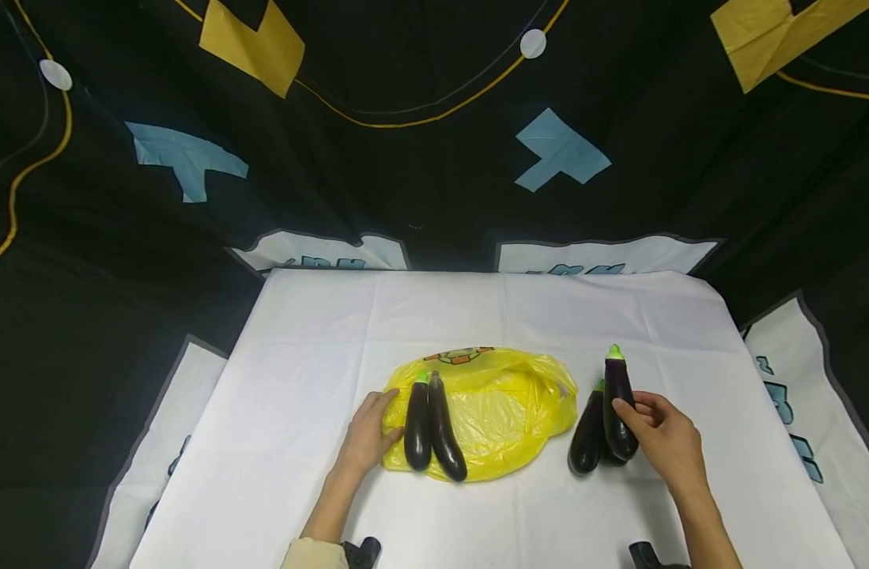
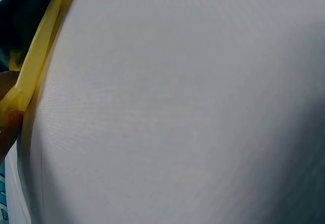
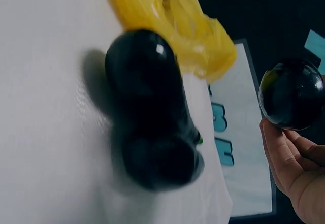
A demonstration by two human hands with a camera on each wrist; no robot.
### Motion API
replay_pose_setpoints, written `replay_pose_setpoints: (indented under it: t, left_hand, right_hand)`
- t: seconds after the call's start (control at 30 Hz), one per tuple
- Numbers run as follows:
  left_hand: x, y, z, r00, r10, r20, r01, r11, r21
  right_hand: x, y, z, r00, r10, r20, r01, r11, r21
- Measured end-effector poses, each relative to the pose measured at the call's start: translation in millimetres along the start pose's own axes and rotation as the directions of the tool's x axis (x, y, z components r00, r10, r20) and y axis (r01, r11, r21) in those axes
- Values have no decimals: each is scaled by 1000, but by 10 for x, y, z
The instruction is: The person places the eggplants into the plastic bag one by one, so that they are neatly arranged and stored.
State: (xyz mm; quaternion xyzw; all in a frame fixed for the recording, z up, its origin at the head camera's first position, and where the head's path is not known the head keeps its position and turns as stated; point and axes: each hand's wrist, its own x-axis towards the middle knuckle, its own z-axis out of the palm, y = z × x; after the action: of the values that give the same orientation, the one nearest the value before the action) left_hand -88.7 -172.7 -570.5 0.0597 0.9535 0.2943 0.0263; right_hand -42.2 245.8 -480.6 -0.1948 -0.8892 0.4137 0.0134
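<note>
A yellow plastic bag (image 1: 505,419) lies flat on the white cloth, with a picture printed near its far edge. Two dark eggplants (image 1: 417,427) rest side by side over its left part. My left hand (image 1: 363,436) pinches the bag's left edge between thumb and fingers, close beside them. With thumb and fingers, my right hand (image 1: 667,441) grips another eggplant (image 1: 617,379), its green stem end pointing up and away. Below that one, two more eggplants (image 3: 144,76) lie on the cloth right of the bag; in the head view one is mostly hidden by the held eggplant.
A white cloth (image 1: 320,332) covers the table, whose far edge meets a black curtain (image 1: 420,190) with blue and yellow patches. A black strap mount (image 1: 363,552) sits at the left wrist, and a similar black piece (image 1: 647,555) at the right.
</note>
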Motion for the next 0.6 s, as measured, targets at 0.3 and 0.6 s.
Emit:
replay_pose_setpoints:
  t: [0.3,0.6]
  left_hand:
    - [4,-9,-4,1000,9,-5,-9,1000,-5]
    - [4,-9,-1,1000,-5,7,5,1000,0]
  right_hand:
    - [-21,-189,198,999,-24,38,22,999,48]
    - [-60,-320,331,992,-90,89,83,993,80]
